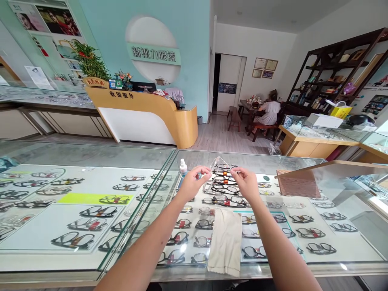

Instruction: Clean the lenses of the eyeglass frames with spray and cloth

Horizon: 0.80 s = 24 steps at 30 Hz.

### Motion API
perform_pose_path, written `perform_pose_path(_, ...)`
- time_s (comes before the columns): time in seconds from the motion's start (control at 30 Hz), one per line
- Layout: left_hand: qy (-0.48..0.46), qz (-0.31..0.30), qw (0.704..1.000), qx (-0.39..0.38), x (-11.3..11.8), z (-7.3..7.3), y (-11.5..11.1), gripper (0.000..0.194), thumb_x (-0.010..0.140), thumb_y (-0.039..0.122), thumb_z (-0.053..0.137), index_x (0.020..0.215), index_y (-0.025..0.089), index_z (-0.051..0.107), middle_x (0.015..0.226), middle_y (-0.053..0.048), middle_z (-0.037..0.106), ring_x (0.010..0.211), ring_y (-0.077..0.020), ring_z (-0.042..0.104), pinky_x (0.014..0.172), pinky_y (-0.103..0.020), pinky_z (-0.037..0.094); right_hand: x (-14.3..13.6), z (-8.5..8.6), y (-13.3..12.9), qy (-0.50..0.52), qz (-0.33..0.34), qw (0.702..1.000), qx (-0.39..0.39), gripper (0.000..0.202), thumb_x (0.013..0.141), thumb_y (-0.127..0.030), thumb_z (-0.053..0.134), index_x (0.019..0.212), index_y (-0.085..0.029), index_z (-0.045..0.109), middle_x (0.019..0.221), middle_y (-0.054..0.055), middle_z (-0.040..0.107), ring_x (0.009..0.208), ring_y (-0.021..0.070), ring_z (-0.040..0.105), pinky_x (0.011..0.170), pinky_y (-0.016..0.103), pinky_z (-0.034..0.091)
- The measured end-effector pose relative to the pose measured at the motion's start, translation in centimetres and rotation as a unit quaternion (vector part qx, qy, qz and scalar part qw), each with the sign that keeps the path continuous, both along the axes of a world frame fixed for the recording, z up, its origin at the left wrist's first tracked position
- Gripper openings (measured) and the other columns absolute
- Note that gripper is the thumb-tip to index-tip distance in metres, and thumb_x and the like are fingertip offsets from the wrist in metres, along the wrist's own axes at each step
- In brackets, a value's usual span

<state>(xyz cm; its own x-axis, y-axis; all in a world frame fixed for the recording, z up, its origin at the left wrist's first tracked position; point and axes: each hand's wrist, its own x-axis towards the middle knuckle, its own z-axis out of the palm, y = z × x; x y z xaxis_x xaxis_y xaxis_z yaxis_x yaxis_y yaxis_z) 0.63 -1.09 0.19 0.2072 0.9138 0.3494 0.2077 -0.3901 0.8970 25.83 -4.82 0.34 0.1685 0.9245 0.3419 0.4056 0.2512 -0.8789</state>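
A clear, see-through eyeglass display stand (216, 171) with a pointed top stands above the glass counter, and several dark-framed eyeglasses (226, 189) show in a column at it. Whether these sit on it or lie under the glass, I cannot fully tell. My left hand (195, 182) is closed, thumb and forefinger pinched at the stand's left edge. On the other side, my right hand (245, 182) pinches at its right edge; its fingertips partly hide the contact. A beige cleaning cloth (225, 242) lies between my forearms. Just beyond my left hand stands a white-capped spray bottle (183, 167).
The glass display counter (194, 271) holds several eyeglasses in rows. A brown panel (298, 184) rises at the right. Beyond stand a cashier desk (139, 123), another showcase (318, 135) and a dark shelf (330, 72). A person (269, 111) sits at a table at the back.
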Motion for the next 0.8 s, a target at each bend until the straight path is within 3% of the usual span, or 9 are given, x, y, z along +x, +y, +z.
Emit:
perform_pose_path(0.17, 0.078, -0.024, 0.996, -0.02, -0.4, 0.2, -0.2, 0.03, 0.095, 0.054, 0.071, 0.093, 0.025, 0.078, 0.11, -0.005, 0.083, 0.106, -0.0264, 0.07, 0.089, -0.037, 0.045, 1.0, 0.2, -0.2, -0.092, -0.124, 0.987, 0.054, 0.053, 0.098, -0.068, 0.061, 0.101, -0.02, 0.083, 0.056, -0.006, 0.038, 0.056, 0.0154, 0.037, 0.062, 0.031, 0.028)
perform_pose_path(0.27, 0.05, -0.021, 0.998, -0.024, 0.1, 0.0, -0.3, 0.032, 0.094, 0.055, 0.072, 0.093, 0.024, 0.079, 0.112, -0.006, 0.084, 0.1, -0.0255, 0.069, 0.085, -0.036, 0.043, 0.2, 0.3, -0.7, -0.093, -0.159, 0.98, 0.08, 0.051, 0.1, -0.067, 0.06, 0.105, -0.021, 0.08, 0.056, -0.007, 0.036, 0.053, 0.0152, 0.035, 0.062, 0.031, 0.028)
perform_pose_path(0.33, 0.018, -0.005, 1.0, -0.022, 0.7, -0.4, -0.5, 0.033, 0.093, 0.056, 0.073, 0.093, 0.023, 0.08, 0.112, -0.007, 0.085, 0.096, -0.0242, 0.068, 0.083, -0.036, 0.043, -0.9, 0.3, -1.1, -0.086, -0.147, 0.981, 0.087, 0.047, 0.1, -0.066, 0.06, 0.1, -0.022, 0.077, 0.055, -0.007, 0.034, 0.052, 0.0151, 0.033, 0.061, 0.031, 0.027)
perform_pose_path(0.53, -0.006, -0.029, 1.0, -0.007, 2.4, -0.9, -1.6, 0.027, 0.092, 0.051, 0.076, 0.092, 0.025, 0.082, 0.099, -0.005, 0.084, 0.093, -0.0229, 0.068, 0.083, -0.034, 0.044, -3.9, -0.8, -1.3, -0.021, 0.008, 1.0, 0.001, 0.036, 0.096, -0.06, 0.067, 0.096, -0.025, 0.075, 0.05, -0.009, 0.034, 0.05, 0.0158, 0.033, 0.06, 0.031, 0.029)
perform_pose_path(0.8, -0.08, 0.03, 0.995, -0.044, 2.5, -1.3, -1.4, 0.032, 0.091, 0.055, 0.078, 0.093, 0.023, 0.081, 0.112, -0.009, 0.084, 0.096, -0.0229, 0.07, 0.086, -0.035, 0.048, -3.2, -1.2, -0.4, 0.098, 0.005, 0.993, -0.061, 0.027, 0.09, -0.049, 0.068, 0.098, -0.024, 0.072, 0.051, -0.011, 0.033, 0.052, 0.0142, 0.029, 0.059, 0.029, 0.025)
